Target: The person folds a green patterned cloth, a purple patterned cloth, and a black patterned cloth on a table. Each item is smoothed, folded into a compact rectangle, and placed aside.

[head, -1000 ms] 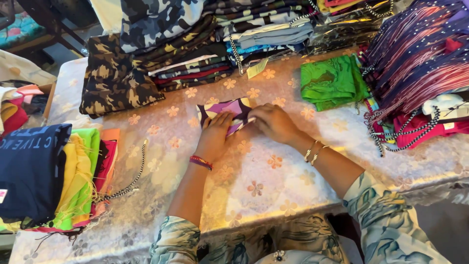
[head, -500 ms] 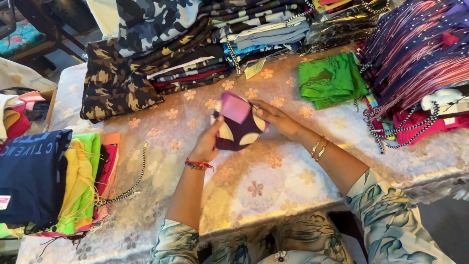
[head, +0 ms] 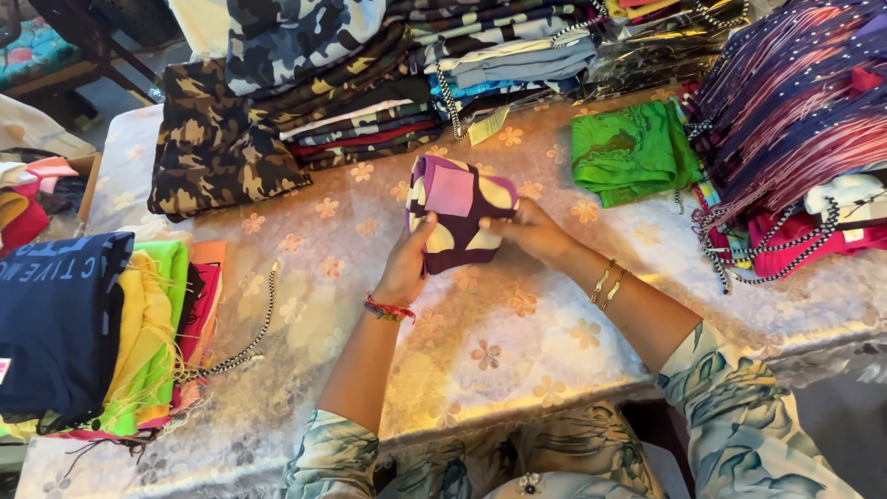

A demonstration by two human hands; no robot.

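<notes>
We hold a small folded purple cloth with cream patches and a pink square [head: 459, 214] up off the table, near its middle. Our left hand [head: 407, 268] grips the cloth's lower left edge, thumb lying across the front and fingers curled behind. Our right hand [head: 528, 231] closes on its right side, fingertips pinching the fold. A red thread bracelet [head: 389, 310] circles our left wrist and two thin bangles [head: 605, 283] sit on the right.

The table wears a pale tablecloth with peach flowers [head: 480, 356] under a shiny clear cover. Nothing here is boxed or binned; the goods lie in open stacks. Behind the cloth rises a pile of camouflage garments [head: 214, 139], and beside it a stack of folded striped pieces [head: 370, 120]. A folded green cloth [head: 633, 152] lies to the right, just beside a heap of purple and pink striped fabrics [head: 785, 102] with black-and-white cords [head: 739, 245] trailing off it. At the left edge sits a folded navy garment [head: 55, 323] on yellow, lime and pink cloths [head: 152, 342].
</notes>
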